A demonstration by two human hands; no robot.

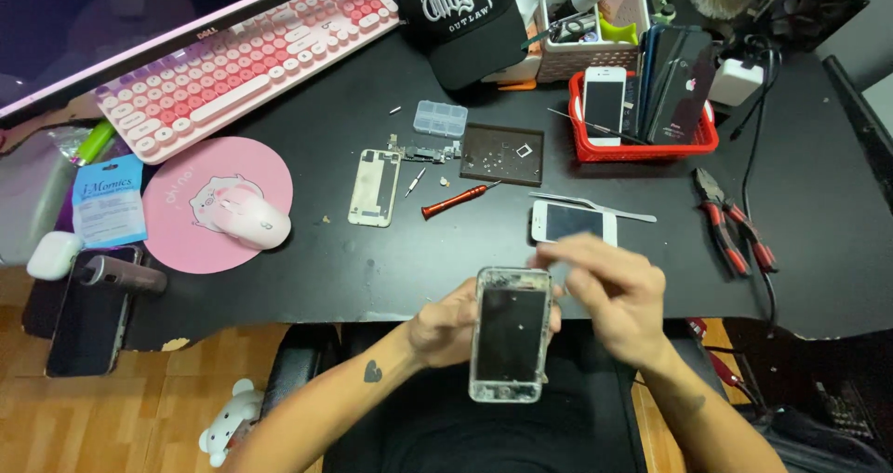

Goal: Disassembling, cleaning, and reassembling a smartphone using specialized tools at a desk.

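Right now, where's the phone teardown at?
Done, it seems: a back cover, small parts and screws on the dark tray lie on the desk, the red screwdriver set down. In hand: left hand holds the opened phone frame; right hand works at its top edge, blurred. Left: cannot tell.

We see our right hand point(609, 292) blurred, its fingers point(567, 254) indistinct; our left hand point(446, 324) sits mostly hidden behind the phone frame point(509, 333); the monitor point(112, 17) is cut off by the edge
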